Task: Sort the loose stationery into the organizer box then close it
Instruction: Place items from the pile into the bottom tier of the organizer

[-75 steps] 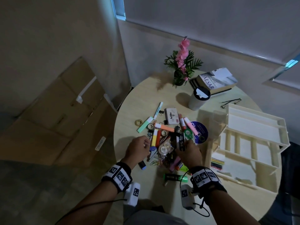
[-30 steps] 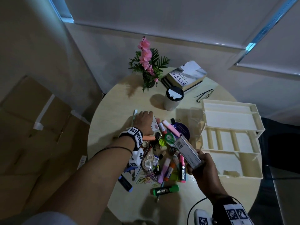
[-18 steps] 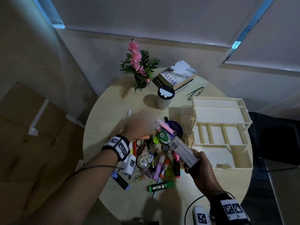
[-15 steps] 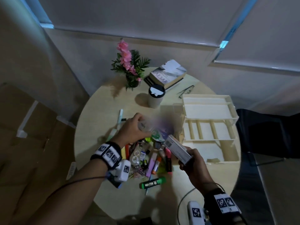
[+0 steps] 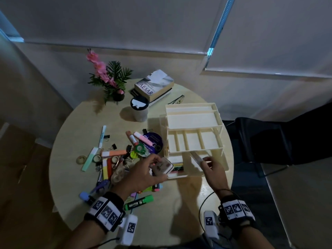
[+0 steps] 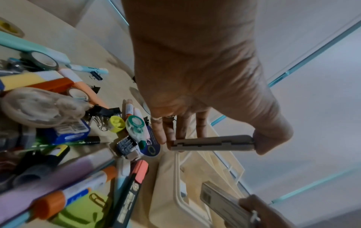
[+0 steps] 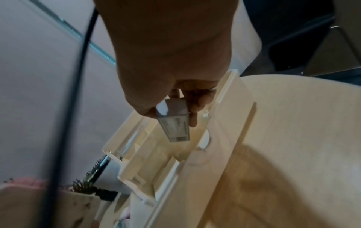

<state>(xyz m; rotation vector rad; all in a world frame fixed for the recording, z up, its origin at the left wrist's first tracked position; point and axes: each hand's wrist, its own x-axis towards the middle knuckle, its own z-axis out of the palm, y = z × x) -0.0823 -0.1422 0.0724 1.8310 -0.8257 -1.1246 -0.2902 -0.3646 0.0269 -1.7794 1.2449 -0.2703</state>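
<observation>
The cream tiered organizer box [image 5: 195,121] stands open at the table's right. My right hand [image 5: 204,159] pinches a slim grey barcode box [image 5: 195,157] and holds it tilted over the organizer's lowest tray [image 7: 220,123]. The slim box [image 7: 175,121] points down into that tray. My left hand [image 5: 158,165] grips a small flat white case [image 5: 162,167] between thumb and fingers [image 6: 273,138], just at the tray's front left corner. The flat case [image 6: 213,145] shows edge-on in the left wrist view. Loose highlighters, tape rolls and clips [image 5: 111,162] lie piled to the left.
A lidded cup [image 5: 139,110], stacked books [image 5: 154,85], a potted pink flower [image 5: 111,78] and glasses [image 5: 177,100] sit at the table's far side. A purple disc [image 5: 154,141] lies beside the organizer. A green marker [image 5: 139,203] lies near the front. A dark chair [image 5: 269,139] stands right.
My left hand carried the flat case from the pile's far side to the organizer's front left corner. My right hand moved the slim box rightward over the lowest tray.
</observation>
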